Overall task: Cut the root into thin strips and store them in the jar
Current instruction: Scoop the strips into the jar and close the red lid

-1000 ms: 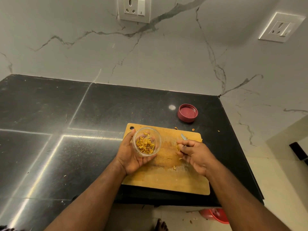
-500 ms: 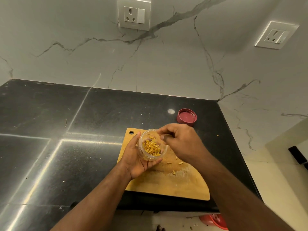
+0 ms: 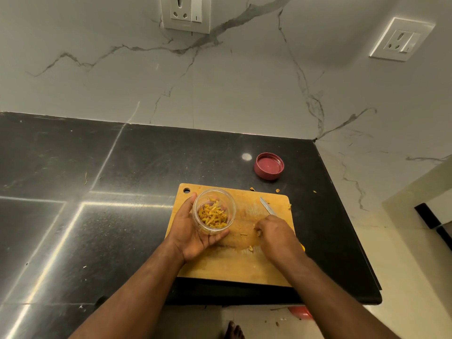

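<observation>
Head view: jar of cut strips cradled over the cutting board [image 3: 227, 265].

Left hand [image 3: 193, 231] curls around the clear jar [image 3: 213, 211], tilted, yellow strips [image 3: 212, 216] inside. Right hand [image 3: 276, 237] rests fingertips-down on the board among stray strips; whether it pinches 1 is unclear. Knife [image 3: 267, 206] lies just beyond it. Red lid [image 3: 269, 165] sits on the black counter [image 3: 97, 167].

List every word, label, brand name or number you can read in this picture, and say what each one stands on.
None can be read.
The jar and the red lid show no label or print.
The wall sockets carry no readable marking, only a small line on each switch.
</observation>
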`<state>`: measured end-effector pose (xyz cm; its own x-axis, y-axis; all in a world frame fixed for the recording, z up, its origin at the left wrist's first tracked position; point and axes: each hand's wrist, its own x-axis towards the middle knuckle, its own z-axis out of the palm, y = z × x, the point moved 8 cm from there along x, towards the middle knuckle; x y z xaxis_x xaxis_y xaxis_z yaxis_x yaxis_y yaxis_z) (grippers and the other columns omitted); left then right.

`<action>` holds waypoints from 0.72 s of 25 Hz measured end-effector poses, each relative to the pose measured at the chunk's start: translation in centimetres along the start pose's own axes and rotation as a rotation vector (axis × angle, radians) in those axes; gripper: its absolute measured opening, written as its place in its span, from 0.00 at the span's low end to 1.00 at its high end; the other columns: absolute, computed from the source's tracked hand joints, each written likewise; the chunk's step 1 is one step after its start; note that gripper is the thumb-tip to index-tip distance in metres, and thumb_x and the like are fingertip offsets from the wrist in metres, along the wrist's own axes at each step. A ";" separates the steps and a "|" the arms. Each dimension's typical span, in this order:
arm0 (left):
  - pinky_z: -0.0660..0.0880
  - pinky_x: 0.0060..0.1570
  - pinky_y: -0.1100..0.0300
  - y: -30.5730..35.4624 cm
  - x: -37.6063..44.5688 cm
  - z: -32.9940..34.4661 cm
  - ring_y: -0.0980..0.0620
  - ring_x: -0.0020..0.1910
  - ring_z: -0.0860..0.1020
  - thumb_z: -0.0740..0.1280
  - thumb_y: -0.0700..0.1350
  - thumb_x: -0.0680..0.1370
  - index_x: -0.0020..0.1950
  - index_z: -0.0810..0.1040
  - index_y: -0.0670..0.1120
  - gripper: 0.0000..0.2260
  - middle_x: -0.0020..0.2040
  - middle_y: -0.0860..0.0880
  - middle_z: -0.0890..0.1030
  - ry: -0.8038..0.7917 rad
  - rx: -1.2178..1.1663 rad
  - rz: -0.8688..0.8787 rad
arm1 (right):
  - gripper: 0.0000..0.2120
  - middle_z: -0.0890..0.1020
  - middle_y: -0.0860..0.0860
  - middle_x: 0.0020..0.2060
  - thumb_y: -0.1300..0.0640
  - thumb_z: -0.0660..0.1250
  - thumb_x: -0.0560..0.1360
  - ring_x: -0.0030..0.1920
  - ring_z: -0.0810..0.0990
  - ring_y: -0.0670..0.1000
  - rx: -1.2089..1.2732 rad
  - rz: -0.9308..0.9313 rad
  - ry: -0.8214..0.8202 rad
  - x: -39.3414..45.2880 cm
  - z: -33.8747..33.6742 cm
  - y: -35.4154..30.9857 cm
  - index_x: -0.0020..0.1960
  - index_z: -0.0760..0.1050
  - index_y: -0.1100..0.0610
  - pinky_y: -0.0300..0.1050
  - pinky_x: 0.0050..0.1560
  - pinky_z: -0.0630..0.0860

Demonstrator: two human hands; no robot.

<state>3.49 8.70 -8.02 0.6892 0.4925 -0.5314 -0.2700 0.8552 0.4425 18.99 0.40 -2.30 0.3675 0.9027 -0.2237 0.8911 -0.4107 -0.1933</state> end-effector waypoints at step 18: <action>0.83 0.44 0.46 0.0 0.0 -0.1 0.35 0.68 0.75 0.59 0.69 0.78 0.71 0.75 0.44 0.34 0.67 0.38 0.78 -0.005 0.011 0.002 | 0.18 0.71 0.48 0.66 0.58 0.60 0.82 0.66 0.67 0.50 -0.048 -0.390 -0.056 -3.0 2.1 -2.9 0.71 0.72 0.50 0.44 0.66 0.70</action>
<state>3.48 8.70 -8.09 0.6921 0.4938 -0.5265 -0.2642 0.8521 0.4519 14.75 -1.42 -3.07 -0.0153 0.9808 -0.1945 0.9728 -0.0303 -0.2296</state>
